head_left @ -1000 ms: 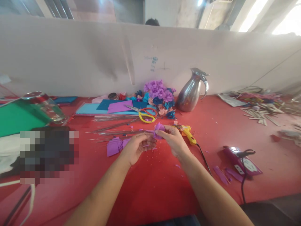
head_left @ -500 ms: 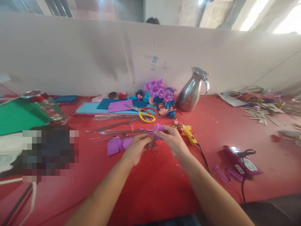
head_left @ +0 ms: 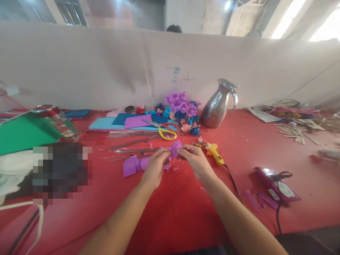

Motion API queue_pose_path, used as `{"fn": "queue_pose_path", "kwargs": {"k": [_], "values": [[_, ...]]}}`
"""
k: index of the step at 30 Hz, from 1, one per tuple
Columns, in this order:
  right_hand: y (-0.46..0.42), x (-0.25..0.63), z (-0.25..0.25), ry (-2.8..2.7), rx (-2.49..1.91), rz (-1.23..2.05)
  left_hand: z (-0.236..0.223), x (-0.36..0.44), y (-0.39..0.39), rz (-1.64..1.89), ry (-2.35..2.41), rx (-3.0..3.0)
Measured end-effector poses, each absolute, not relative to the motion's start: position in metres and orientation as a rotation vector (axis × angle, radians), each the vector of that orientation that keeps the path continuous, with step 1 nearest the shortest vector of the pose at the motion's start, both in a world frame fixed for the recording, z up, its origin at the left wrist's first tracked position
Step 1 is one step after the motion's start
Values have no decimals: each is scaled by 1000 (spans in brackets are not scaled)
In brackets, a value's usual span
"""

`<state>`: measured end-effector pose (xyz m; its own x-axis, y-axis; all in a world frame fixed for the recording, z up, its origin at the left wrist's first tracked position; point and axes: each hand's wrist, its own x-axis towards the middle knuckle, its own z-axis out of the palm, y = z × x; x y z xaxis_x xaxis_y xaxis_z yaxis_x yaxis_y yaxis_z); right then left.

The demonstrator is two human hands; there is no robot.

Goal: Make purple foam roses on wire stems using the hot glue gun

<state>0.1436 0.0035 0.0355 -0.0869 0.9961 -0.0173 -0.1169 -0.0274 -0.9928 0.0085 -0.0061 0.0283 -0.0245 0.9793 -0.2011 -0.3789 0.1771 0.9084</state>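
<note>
A purple paper flower piece (head_left: pixel 175 148) is pinched between my two hands above the red table (head_left: pixel 175 212). My left hand (head_left: pixel 156 164) grips its left side with thumb and fingers closed. On its right side my right hand (head_left: pixel 195 157) pinches the petals. Just left of my left hand lie cut purple paper pieces (head_left: pixel 131 166), partly hidden behind the fingers. Thin wire stems (head_left: pixel 127 141) spread out behind them. A yellow glue gun (head_left: pixel 215 154) rests beyond my right hand. Scissors (head_left: pixel 167 132) with yellow and red handles lie farther back.
Finished paper flowers (head_left: pixel 183 106) are piled by the white partition (head_left: pixel 106 63), beside a steel jug (head_left: pixel 217 104). Coloured sheets (head_left: pixel 103 124) and a glass jar (head_left: pixel 58 122) are at left. On the right sit a magenta power strip (head_left: pixel 278 184), cords and sticks (head_left: pixel 297 131).
The purple piece has turned and its petals now spread more upright between my fingers. My left hand has risen closer to it. The whole view has shifted slightly.
</note>
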Motion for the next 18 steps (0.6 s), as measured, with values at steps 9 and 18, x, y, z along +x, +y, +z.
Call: {"fn": "queue_pose_path", "kwargs": {"k": [9, 18], "values": [[2, 141, 37, -1190, -1077, 1329, 28, 9, -8, 1258, 1050, 825], [5, 146, 37, -1202, -1129, 1265, 26, 3, -7, 1190, 1071, 937]]}}
